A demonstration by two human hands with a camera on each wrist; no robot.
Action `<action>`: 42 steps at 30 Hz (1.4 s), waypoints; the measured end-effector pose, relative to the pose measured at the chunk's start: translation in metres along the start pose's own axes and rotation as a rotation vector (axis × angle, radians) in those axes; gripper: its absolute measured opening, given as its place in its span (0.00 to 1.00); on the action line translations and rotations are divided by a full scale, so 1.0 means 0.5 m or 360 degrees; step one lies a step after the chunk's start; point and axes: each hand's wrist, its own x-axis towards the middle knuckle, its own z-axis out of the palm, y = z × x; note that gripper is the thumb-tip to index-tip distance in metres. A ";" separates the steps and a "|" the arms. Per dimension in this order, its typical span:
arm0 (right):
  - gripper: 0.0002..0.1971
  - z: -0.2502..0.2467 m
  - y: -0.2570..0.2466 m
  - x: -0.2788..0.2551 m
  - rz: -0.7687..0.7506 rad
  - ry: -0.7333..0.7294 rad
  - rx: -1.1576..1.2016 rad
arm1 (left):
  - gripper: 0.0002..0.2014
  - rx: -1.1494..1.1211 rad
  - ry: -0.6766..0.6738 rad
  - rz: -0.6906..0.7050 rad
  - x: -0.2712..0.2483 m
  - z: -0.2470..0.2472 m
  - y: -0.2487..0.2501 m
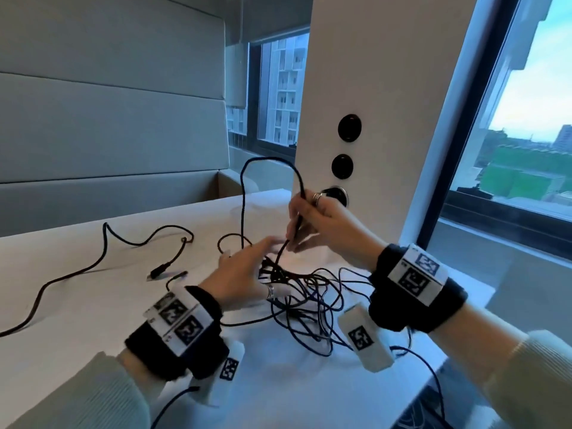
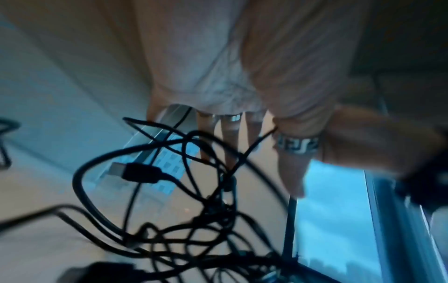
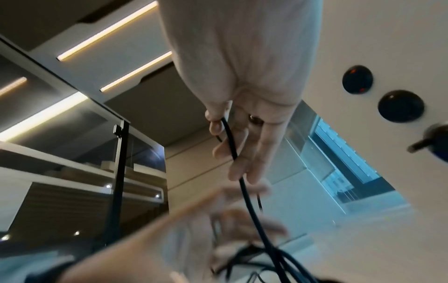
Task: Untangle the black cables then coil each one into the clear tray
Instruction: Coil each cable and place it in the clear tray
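Early stage: right hand (image 1: pixel 318 221) pinches one cable (image 1: pixel 272 168) above the tangle (image 1: pixel 309 292); left hand (image 1: pixel 244 274), fingers spread, beside it; no coiling done, tray unseen.

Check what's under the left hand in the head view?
Under the open left hand: the knot of the tangled thin black cables on the white table. The palm hides any contact.
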 end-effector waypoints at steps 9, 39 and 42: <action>0.12 -0.127 -0.081 -0.018 -0.0361 0.0658 0.0548 | 0.06 -0.0036 -0.0172 -0.0203 0.033 -0.005 -0.041; 0.13 -0.151 0.133 -0.158 0.0638 -0.0082 0.0144 | 0.09 -0.1920 0.0594 -0.0408 -0.002 -0.059 -0.056; 0.19 -0.171 0.112 -0.142 0.0423 0.0421 0.0723 | 0.22 -0.1967 0.0711 -0.0363 -0.006 -0.062 -0.064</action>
